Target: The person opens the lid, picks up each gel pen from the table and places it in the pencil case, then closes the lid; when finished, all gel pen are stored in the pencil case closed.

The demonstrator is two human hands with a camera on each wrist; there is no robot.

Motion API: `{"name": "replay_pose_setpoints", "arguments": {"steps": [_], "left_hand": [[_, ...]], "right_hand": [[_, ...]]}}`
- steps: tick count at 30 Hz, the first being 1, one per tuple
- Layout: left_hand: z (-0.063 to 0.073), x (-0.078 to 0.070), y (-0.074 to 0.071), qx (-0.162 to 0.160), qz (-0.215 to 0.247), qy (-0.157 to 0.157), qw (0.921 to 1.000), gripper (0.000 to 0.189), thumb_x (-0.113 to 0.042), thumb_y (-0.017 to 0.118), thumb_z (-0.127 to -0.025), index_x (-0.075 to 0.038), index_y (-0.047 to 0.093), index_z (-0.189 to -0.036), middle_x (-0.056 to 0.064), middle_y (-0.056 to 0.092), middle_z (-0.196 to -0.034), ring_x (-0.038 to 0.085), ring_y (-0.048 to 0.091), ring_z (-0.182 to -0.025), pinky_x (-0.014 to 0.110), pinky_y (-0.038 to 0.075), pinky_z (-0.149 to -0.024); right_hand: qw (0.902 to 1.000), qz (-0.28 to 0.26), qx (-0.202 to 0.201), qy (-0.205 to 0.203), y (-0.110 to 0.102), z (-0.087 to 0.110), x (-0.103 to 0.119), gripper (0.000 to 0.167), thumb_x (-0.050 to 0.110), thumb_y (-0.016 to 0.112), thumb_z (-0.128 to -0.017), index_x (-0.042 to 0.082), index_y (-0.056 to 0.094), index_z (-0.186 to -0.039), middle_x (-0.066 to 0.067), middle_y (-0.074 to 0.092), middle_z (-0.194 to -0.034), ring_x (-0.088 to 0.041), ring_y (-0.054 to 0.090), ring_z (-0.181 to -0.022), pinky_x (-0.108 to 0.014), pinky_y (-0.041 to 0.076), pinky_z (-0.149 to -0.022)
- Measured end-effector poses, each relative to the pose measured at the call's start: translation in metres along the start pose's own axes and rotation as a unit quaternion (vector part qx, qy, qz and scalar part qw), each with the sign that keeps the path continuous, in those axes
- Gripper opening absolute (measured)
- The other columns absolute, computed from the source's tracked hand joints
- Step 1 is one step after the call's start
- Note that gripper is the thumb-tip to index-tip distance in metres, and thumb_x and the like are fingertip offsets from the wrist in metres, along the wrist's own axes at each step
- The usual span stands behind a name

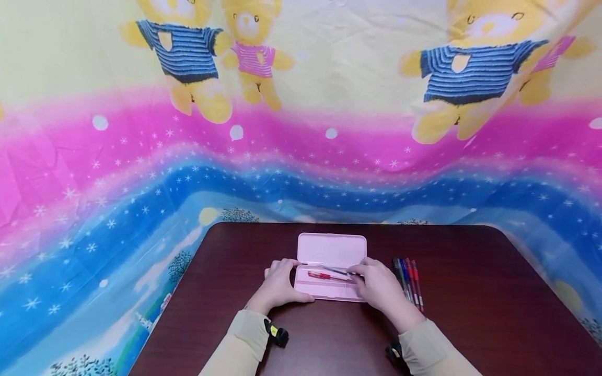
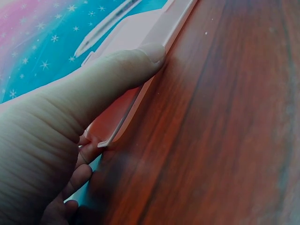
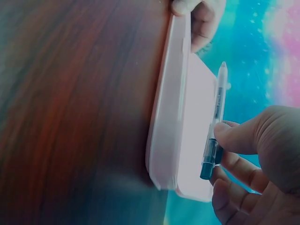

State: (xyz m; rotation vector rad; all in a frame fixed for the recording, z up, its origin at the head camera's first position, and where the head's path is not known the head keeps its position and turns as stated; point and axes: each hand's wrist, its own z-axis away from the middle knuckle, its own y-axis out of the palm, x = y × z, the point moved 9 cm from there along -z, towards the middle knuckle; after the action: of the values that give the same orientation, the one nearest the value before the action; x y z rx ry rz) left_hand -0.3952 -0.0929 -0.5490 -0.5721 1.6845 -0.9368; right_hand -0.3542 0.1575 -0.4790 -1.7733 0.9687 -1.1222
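Observation:
A pink pencil case lies on the table with its lid raised at the back. My left hand grips the case's left end. Its thumb lies over the front rim in the left wrist view, and the other fingers are round the far side. Between thumb and fingers my right hand pinches a clear-barrelled pen with a dark teal end, tilted over the right part of the case. A pen with a red cap lies inside the case, partly behind the right hand's fingers.
Several pens, some red and some dark, lie side by side on the dark wooden table, just right of the right hand. Behind the table hangs a patterned cloth with printed bears.

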Motion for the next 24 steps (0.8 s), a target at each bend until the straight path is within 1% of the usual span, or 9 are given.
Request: {"name": "replay_pose_setpoints", "arguments": {"steps": [4, 8, 11, 17, 21, 24], "left_hand": [[0.000, 0.000, -0.001, 0.000, 0.000, 0.002, 1.0000, 0.107, -0.073, 0.098, -0.061, -0.020, 0.061, -0.147, 0.004, 0.065, -0.141, 0.029, 0.048, -0.136, 0.055, 0.036, -0.112], [0.000, -0.001, -0.001, -0.004, 0.004, 0.007, 1.0000, 0.107, -0.072, 0.098, -0.061, -0.019, 0.061, -0.147, 0.005, 0.065, -0.142, 0.030, 0.049, -0.136, 0.055, 0.036, -0.111], [0.000, -0.001, -0.001, -0.006, 0.004, 0.007, 0.9999, 0.106, -0.072, 0.098, -0.062, -0.019, 0.062, -0.146, 0.005, 0.065, -0.141, 0.029, 0.049, -0.136, 0.055, 0.036, -0.111], [0.000, -0.002, -0.001, -0.003, 0.005, 0.006, 1.0000, 0.106, -0.073, 0.098, -0.062, -0.020, 0.061, -0.146, 0.004, 0.065, -0.138, 0.028, 0.048, -0.135, 0.054, 0.037, -0.110], [0.000, -0.002, -0.001, -0.006, 0.005, 0.007, 0.9999, 0.105, -0.072, 0.098, -0.062, -0.020, 0.062, -0.145, 0.004, 0.066, -0.138, 0.028, 0.049, -0.134, 0.054, 0.037, -0.109], [0.000, -0.001, -0.001, -0.007, 0.006, 0.006, 0.9999, 0.105, -0.073, 0.098, -0.062, -0.020, 0.062, -0.145, 0.004, 0.066, -0.138, 0.027, 0.049, -0.133, 0.054, 0.037, -0.110]], "right_hand": [[0.9998, 0.013, 0.006, -0.016, 0.008, -0.007, 0.009, 0.022, 0.016, 0.089, -0.091, 0.020, 0.088, -0.113, -0.002, 0.073, -0.097, -0.020, 0.066, -0.091, -0.042, 0.062, -0.086], [0.9992, 0.018, 0.006, -0.036, 0.013, -0.013, 0.014, 0.017, 0.014, 0.089, -0.091, 0.021, 0.089, -0.106, 0.000, 0.071, -0.092, -0.019, 0.065, -0.086, -0.041, 0.060, -0.081], [0.9987, 0.014, 0.018, -0.045, 0.018, -0.016, 0.015, 0.015, 0.013, 0.088, -0.091, 0.020, 0.089, -0.104, 0.000, 0.072, -0.090, -0.018, 0.066, -0.082, -0.040, 0.060, -0.079], [0.9977, 0.008, 0.059, -0.031, 0.030, -0.017, 0.012, 0.014, 0.013, 0.088, -0.091, 0.022, 0.089, -0.102, 0.000, 0.073, -0.089, -0.017, 0.066, -0.079, -0.041, 0.061, -0.082], [0.9974, 0.011, 0.062, -0.034, 0.030, -0.017, 0.012, 0.014, 0.012, 0.088, -0.091, 0.022, 0.088, -0.101, 0.000, 0.074, -0.089, -0.017, 0.067, -0.080, -0.041, 0.061, -0.083], [0.9972, 0.001, 0.068, -0.033, 0.030, -0.018, 0.012, 0.013, 0.011, 0.088, -0.091, 0.021, 0.088, -0.100, 0.000, 0.074, -0.088, -0.017, 0.067, -0.079, -0.042, 0.061, -0.082]]}}
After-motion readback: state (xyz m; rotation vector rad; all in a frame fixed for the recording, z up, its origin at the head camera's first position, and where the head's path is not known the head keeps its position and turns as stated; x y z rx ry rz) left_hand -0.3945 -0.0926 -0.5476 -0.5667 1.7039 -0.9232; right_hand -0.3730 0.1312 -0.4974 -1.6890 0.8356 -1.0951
